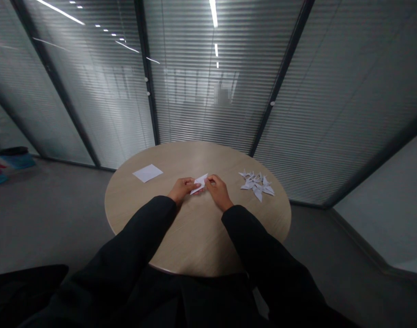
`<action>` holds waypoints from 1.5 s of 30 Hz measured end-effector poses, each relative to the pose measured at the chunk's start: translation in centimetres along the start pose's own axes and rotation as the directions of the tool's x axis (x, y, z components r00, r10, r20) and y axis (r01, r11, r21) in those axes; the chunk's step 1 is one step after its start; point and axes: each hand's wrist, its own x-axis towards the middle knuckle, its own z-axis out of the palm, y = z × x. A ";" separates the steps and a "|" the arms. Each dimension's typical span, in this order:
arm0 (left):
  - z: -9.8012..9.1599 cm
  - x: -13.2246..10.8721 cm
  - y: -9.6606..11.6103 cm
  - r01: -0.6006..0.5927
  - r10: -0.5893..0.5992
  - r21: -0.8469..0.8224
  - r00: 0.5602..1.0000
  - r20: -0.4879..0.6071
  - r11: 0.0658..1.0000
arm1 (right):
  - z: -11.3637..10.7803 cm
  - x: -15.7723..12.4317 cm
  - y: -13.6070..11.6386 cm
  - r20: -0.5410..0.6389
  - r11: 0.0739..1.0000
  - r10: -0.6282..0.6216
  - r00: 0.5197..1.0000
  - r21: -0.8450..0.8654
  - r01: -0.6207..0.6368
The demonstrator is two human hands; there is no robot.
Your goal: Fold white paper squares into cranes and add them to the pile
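Observation:
Between my hands, over the middle of the table, is a small folded piece of white paper (199, 183) with pointed ends, tilted up to the right. My left hand (182, 189) is closed on its left side, thumb on top and fingers partly underneath. At its right edge my right hand (218, 189) pinches the paper between thumb and fingers. To the right lies a heap of folded white paper cranes (257, 183). A flat white sheet of paper (147, 173) rests on the left of the table.
The round wooden table (201, 228) stands close to a glass wall with blinds (208, 109). A blue bin with a dark rim (17, 159) is on the floor at far left. A black chair-like shape (27, 287) shows at lower left.

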 end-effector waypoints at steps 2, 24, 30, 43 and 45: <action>0.0 0.0 -0.1 0.004 -0.004 -0.007 1.000 -0.004 1.000 | 0.0 0.0 0.1 -0.003 0.999 0.047 0.999 0.007 -0.047; -0.5 0.4 -1.1 0.033 -0.040 0.171 0.999 0.037 0.985 | -0.5 -0.2 -1.3 0.165 0.969 0.190 0.968 0.129 -0.212; -0.3 0.4 -1.0 0.039 -0.047 0.166 0.998 0.049 0.985 | -0.3 -0.1 -1.1 0.195 0.957 0.190 0.962 0.184 -0.226; -0.3 -0.1 -0.6 0.002 -0.001 0.139 1.000 -0.009 0.990 | -0.1 0.0 -0.7 0.153 0.868 0.328 0.932 0.342 -0.361; -0.5 0.0 -0.7 -0.019 0.023 0.106 0.999 -0.036 0.994 | -0.2 0.0 -0.6 0.154 0.860 0.343 0.927 0.346 -0.376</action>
